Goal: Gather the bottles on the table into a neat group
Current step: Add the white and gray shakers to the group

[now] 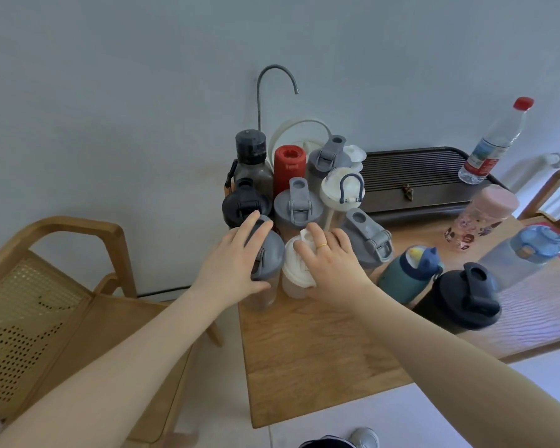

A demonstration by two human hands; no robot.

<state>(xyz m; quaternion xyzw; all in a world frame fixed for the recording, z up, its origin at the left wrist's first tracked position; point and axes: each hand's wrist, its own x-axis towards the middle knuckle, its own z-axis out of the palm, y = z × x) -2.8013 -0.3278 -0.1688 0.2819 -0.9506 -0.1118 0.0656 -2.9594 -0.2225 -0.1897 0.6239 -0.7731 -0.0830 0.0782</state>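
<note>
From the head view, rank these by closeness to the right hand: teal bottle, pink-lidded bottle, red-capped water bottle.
Measured from the right hand:
1. Teal bottle, just to its right on the table.
2. Pink-lidded bottle, farther right, near the dark tray.
3. Red-capped water bottle, far right, up on the tray.

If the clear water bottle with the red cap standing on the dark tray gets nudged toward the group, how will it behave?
The water bottle is tall and slim, so it probably tips easily. Its thin clear wall would likely flex when squeezed. The slatted tray under it may make it catch rather than slide.
</note>
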